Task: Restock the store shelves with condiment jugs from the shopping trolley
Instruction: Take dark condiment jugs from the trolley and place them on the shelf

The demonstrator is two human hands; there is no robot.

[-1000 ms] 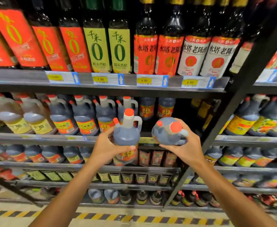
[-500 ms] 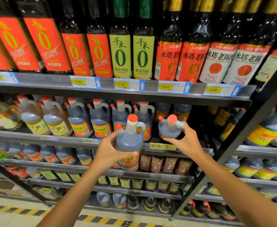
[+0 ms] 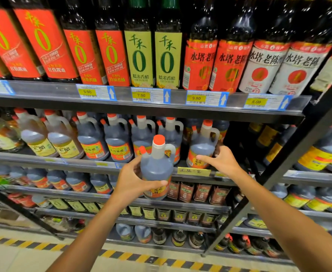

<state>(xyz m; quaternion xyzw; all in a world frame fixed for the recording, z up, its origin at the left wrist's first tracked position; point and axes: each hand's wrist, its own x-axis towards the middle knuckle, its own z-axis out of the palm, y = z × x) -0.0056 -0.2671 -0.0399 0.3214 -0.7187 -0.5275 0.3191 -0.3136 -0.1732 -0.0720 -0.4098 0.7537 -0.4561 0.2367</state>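
Note:
My left hand [image 3: 133, 181] grips a dark vinegar jug [image 3: 157, 163] with a red cap and a side handle, held upright in front of the second shelf's edge [image 3: 82, 161]. My right hand [image 3: 224, 161] holds a second, matching jug [image 3: 202, 142] low on its body, thumb across the label and fingers round its right side. That jug stands upright on the second shelf, at the right end of a row of matching jugs [image 3: 118, 142]. No trolley is in view.
Tall bottles [image 3: 167, 55] fill the top shelf above price tags [image 3: 141, 95]. A black upright post [image 3: 298, 154] slants just right of my right hand. Small brown cartons [image 3: 200, 193] and more jugs fill the lower shelves. A yellow-black stripe [image 3: 43, 246] marks the floor.
My right hand carried its tilted jug forward and set it upright on the second shelf. My left hand kept its jug in front of the shelf. The view came closer to the shelves.

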